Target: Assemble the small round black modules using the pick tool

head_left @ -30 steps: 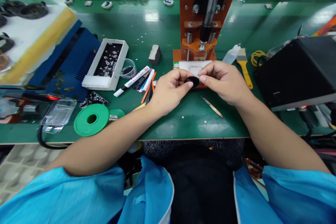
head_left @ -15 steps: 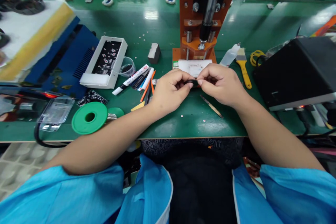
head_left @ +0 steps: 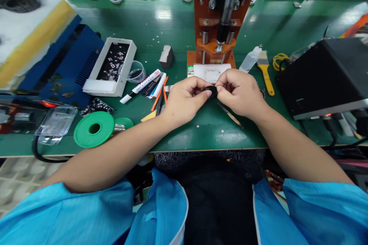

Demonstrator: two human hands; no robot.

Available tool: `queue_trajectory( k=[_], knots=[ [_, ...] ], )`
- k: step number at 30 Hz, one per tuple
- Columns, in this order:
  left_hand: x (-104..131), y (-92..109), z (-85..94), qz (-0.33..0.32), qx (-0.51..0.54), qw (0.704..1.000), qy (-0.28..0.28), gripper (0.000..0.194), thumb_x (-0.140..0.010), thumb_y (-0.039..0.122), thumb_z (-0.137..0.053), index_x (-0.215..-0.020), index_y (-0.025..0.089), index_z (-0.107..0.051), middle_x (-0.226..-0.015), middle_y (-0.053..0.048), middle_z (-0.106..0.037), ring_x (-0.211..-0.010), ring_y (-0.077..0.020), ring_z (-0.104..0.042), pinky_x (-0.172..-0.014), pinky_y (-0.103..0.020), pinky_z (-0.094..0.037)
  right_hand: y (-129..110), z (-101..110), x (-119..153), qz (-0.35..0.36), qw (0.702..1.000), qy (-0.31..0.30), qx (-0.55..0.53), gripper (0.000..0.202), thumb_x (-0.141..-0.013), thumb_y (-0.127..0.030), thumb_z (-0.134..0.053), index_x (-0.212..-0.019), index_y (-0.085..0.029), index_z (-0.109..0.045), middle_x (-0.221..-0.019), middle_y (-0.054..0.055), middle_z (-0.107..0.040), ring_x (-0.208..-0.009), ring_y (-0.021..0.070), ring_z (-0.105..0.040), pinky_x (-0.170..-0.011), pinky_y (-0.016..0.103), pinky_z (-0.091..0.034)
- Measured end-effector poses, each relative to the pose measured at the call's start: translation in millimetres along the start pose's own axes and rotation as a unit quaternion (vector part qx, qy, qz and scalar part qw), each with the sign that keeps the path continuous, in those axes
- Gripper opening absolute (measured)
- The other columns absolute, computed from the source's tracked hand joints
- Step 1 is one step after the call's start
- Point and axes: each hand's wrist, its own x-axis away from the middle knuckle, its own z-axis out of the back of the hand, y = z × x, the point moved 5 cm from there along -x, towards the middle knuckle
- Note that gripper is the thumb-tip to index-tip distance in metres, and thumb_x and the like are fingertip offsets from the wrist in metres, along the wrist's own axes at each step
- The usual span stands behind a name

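A small rounded black part (head_left: 212,91) is pinched between my two hands, just in front of the orange press. My left hand (head_left: 188,99) grips its left side, thumb on top and fingers curled under. At its right edge, my right hand (head_left: 237,91) is closed in a pinch; whether a smaller piece sits between those fingertips is hidden. Behind the hands lies a white pad (head_left: 211,72) on the press base. A thin brown-handled tool (head_left: 230,115) rests on the green bench below my right hand.
The orange press (head_left: 218,46) stands straight ahead. Leftward are markers (head_left: 143,84), a white box of small parts (head_left: 130,51), a clear cup (head_left: 139,72) and a green spool (head_left: 94,129). Rightward are a bottle (head_left: 250,59), a yellow brush (head_left: 266,76) and a black box (head_left: 322,76).
The black part has tilted so that more of its face shows between my hands. Both hands keep their pinch, and the whole view has shifted slightly.
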Motion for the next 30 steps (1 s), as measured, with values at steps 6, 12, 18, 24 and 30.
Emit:
queue_trajectory(
  k=[6,12,18,24,30],
  knots=[
    [-2,0,-2.2,0.021,0.077,0.997,0.009,0.016,-0.086,0.029,-0.1,-0.094,0.024,-0.087,-0.092,-0.002,-0.088,-0.077,-0.0162,-0.072,-0.074,-0.031,-0.063,-3,2,1,-0.005,0.999,0.029,-0.011,0.012,-0.084,-0.025,-0.073,-0.083,-0.031,-0.062,-0.078,-0.001,-0.066,-0.076,0.0221,-0.056,-0.077,0.041,-0.047],
    [-5,-2,3.4,0.008,0.104,0.993,0.057,0.021,-0.081,0.027,-0.101,-0.092,0.026,-0.083,-0.087,0.001,-0.083,-0.074,-0.0146,-0.067,-0.072,-0.03,-0.059,8,6,-1,-0.051,0.994,0.069,-0.068,0.011,-0.085,-0.03,-0.074,-0.084,-0.031,-0.063,-0.082,0.0,-0.066,-0.075,0.0203,-0.054,-0.073,0.039,-0.044],
    [-4,5,9.4,-0.081,0.006,0.995,0.064,0.012,-0.09,0.031,-0.097,-0.098,0.026,-0.089,-0.102,-0.002,-0.091,-0.096,-0.0204,-0.081,-0.089,-0.034,-0.068,17,0,-6,-0.101,0.976,0.007,-0.194,0.02,-0.091,-0.039,-0.088,-0.096,-0.029,-0.071,-0.088,-0.002,-0.071,-0.076,0.0173,-0.059,-0.074,0.036,-0.051],
    [-1,10,11.0,-0.145,-0.037,0.987,0.059,0.004,-0.097,0.025,-0.093,-0.1,0.027,-0.094,-0.107,-0.004,-0.091,-0.104,-0.0214,-0.085,-0.097,-0.036,-0.07,16,-7,-5,-0.143,0.952,-0.049,-0.264,0.025,-0.095,-0.044,-0.093,-0.106,-0.024,-0.084,-0.089,0.001,-0.083,-0.071,0.0145,-0.064,-0.066,0.031,-0.055],
    [-2,11,10.4,-0.159,-0.068,0.983,0.054,0.007,-0.097,0.022,-0.091,-0.098,0.028,-0.094,-0.107,-0.005,-0.093,-0.103,-0.0231,-0.085,-0.096,-0.038,-0.07,17,-6,-4,-0.124,0.956,-0.062,-0.258,0.022,-0.097,-0.043,-0.097,-0.1,-0.023,-0.086,-0.092,0.002,-0.089,-0.074,0.0151,-0.071,-0.069,0.031,-0.058]
  ],
)
